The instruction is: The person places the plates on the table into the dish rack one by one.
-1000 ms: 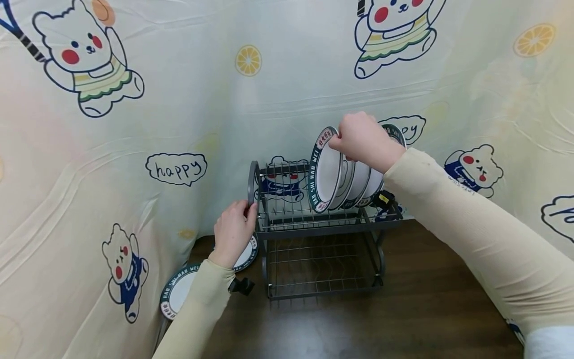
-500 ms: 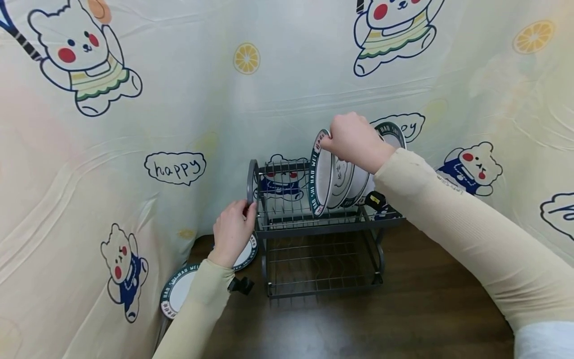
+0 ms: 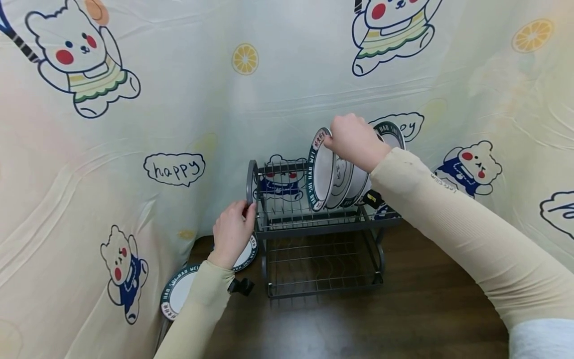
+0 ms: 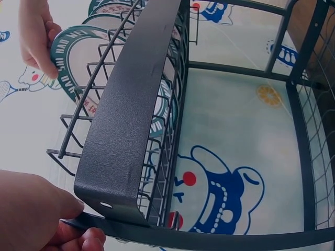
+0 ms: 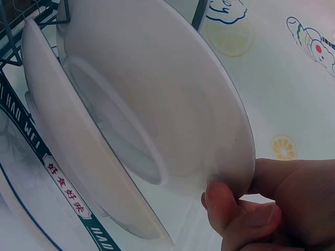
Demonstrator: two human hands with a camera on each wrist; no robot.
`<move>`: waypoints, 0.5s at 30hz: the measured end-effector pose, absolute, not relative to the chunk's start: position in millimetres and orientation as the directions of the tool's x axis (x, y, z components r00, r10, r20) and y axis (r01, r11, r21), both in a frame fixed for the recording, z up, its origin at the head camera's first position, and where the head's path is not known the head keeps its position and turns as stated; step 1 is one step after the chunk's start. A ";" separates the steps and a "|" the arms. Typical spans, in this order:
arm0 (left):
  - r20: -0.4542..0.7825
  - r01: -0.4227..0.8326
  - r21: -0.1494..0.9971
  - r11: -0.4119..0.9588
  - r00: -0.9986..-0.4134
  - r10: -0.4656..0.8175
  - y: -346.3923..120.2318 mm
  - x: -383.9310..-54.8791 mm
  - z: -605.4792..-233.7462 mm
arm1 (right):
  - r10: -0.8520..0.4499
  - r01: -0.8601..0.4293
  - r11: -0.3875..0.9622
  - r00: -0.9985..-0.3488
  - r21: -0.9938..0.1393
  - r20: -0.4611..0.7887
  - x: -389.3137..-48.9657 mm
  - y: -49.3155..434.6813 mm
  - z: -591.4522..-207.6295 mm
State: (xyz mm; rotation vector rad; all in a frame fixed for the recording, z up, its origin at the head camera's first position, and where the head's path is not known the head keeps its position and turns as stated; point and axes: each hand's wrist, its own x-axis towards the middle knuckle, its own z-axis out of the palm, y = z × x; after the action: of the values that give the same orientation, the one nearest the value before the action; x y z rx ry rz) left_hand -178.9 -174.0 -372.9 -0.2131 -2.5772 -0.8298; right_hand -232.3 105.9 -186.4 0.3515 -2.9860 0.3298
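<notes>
My right hand (image 3: 356,142) pinches the upper rim of a white plate (image 3: 324,177) with a green lettered border. The plate stands steeply tilted in the top tier of a dark metal dish rack (image 3: 314,231). In the right wrist view, thumb and fingers of the right hand (image 5: 251,214) hold the rim from both sides, and the white underside (image 5: 172,94) faces the camera. More plates (image 3: 358,184) stand behind it to the right, partly covered by the right arm. My left hand (image 3: 232,232) grips the rack's left side frame (image 4: 118,227).
Two similar plates, one nearer (image 3: 181,291) and one farther (image 3: 245,254), lie left of the rack, partly behind the left arm. The rack's lower tier (image 3: 323,269) holds no dishes. A cartoon-printed cloth (image 3: 287,89) hangs behind. The dark wooden surface (image 3: 426,299) extends in front.
My right hand has shifted slightly left with the plate's upper rim, and the plate has turned more edge-on. More of the plate at the far right shows. The left hand keeps its place.
</notes>
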 end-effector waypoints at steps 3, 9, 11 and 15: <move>0.442 0.272 0.520 0.809 -0.897 0.017 -174.2 -178.9 -372.9 | -0.211 -0.232 0.954 -0.969 -0.190 0.128 -231.2 106.7 -185.0; 0.436 0.266 0.518 0.813 -0.900 0.017 -174.7 -177.5 -372.3 | -0.211 -0.229 0.956 -0.971 -0.186 0.110 -228.9 107.9 -183.5; 0.433 0.264 0.520 0.812 -0.901 0.017 -174.7 -177.5 -372.2 | -0.209 -0.226 0.956 -0.972 -0.187 0.103 -228.9 108.0 -183.6; 0.430 0.260 0.517 0.816 -0.903 0.015 -174.1 -177.7 -371.5 | -0.203 -0.219 0.958 -0.974 -0.186 0.100 -228.6 108.5 -183.7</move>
State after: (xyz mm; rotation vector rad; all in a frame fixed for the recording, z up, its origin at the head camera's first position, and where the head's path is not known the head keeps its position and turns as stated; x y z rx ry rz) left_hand -177.7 -174.1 -371.5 -0.2063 -2.5883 -0.8194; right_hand -228.6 108.5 -183.7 0.3268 -3.0291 0.3022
